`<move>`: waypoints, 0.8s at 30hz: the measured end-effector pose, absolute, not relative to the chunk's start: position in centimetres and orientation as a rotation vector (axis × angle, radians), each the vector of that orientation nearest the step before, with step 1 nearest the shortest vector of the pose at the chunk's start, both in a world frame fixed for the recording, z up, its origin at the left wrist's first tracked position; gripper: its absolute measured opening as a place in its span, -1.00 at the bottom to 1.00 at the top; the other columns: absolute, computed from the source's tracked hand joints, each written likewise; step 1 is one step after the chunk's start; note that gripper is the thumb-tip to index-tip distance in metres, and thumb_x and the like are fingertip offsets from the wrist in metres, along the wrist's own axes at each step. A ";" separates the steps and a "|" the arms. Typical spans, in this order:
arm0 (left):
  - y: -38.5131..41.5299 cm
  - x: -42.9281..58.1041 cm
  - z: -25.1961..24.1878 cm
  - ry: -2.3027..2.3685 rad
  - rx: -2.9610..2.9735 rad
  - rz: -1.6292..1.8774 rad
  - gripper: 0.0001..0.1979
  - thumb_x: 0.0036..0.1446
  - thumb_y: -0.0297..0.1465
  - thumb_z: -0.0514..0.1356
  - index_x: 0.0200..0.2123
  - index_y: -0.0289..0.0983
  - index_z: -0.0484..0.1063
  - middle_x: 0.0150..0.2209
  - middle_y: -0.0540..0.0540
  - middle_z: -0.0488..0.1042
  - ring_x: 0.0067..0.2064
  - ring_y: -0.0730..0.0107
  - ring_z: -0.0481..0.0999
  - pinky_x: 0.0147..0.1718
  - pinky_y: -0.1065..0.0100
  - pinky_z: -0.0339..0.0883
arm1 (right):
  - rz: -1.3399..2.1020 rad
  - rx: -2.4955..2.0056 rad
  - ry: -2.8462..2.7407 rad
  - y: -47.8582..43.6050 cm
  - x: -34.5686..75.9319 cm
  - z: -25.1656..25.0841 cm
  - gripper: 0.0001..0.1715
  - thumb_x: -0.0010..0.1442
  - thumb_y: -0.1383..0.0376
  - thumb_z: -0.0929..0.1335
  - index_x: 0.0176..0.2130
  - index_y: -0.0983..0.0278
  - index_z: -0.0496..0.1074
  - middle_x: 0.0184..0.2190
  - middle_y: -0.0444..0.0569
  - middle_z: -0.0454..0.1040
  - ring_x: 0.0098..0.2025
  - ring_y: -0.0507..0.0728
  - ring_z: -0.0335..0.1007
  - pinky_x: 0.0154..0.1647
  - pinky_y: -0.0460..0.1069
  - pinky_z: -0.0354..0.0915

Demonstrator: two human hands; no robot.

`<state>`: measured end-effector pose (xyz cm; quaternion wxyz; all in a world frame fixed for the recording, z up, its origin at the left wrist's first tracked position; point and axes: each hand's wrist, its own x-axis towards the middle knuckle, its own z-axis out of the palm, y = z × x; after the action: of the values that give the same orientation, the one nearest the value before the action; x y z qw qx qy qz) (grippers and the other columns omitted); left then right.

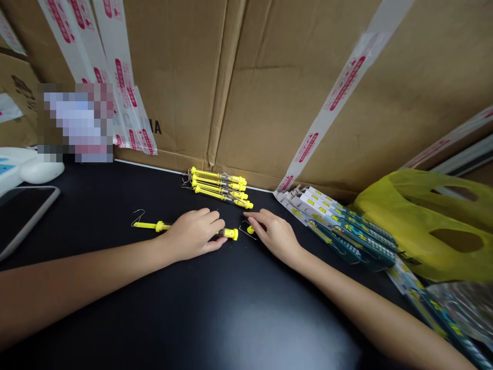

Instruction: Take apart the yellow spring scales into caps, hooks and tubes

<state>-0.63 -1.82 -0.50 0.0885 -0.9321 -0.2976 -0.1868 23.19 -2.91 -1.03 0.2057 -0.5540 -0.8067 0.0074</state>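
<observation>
My left hand [196, 231] lies over a yellow spring scale [231, 234], its fingers and thumb closed around the clear tube. The scale's yellow pull rod [144, 225] is drawn out to the left and ends in a bent wire hook [137, 217]. Just right of the tube's yellow end, my right hand [275, 234] has its thumb and fingers closed at a small yellow cap [251, 229] with a bent metal wire [246, 234] beside it. The fingers partly hide the cap. Beyond both hands, several yellow spring scales [219, 187] lie side by side.
Flat printed packages [339, 221] are stacked at the right beside a yellow plastic bag [427, 221]. A phone [29, 210] and a white device [40, 168] sit at the left. Large taped cardboard boxes [185, 77] wall off the black table's [215, 313] back edge.
</observation>
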 end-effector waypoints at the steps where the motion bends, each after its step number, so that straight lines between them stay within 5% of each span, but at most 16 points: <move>1: -1.8 -0.7 -0.5 -0.884 -2.778 -0.559 -0.80 0.20 -0.30 0.06 -0.36 -0.29 0.38 -0.38 -0.03 0.37 -0.33 0.37 0.34 -0.38 0.38 0.19 | -0.010 -1.530 -2.244 -3.1 23.1 -0.9 -0.64 0.31 0.20 0.16 -0.06 0.18 0.45 -0.35 -0.06 0.42 -0.40 0.05 0.37 -0.42 -0.07 0.21; 10: -1.8 -0.7 -0.6 -0.840 -2.803 -0.537 -0.78 0.23 -0.27 0.04 -0.31 -0.27 0.38 -0.35 -0.03 0.37 -0.32 0.37 0.33 -0.37 0.37 0.18 | 0.014 -1.063 -2.449 -5.0 21.8 -0.7 -0.56 0.15 0.05 0.32 -0.07 0.28 0.35 -0.21 0.07 0.36 -0.19 0.18 0.27 -0.19 0.07 0.25; 24: -1.9 -0.8 -0.4 -0.908 -2.813 -0.499 -0.81 0.23 -0.27 0.04 -0.30 -0.25 0.36 -0.34 -0.01 0.36 -0.29 0.34 0.35 -0.34 0.34 0.21 | 0.234 -1.048 -2.292 -4.4 21.7 -1.0 -0.85 0.12 0.34 0.33 -0.23 0.25 0.32 -0.32 -0.04 0.39 -0.31 0.09 0.22 -0.29 0.00 0.22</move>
<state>-0.75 -1.88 -0.43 0.0718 -0.9360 -0.3020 -0.1661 21.71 -4.35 -1.02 0.3004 -0.3950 -0.8637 0.0883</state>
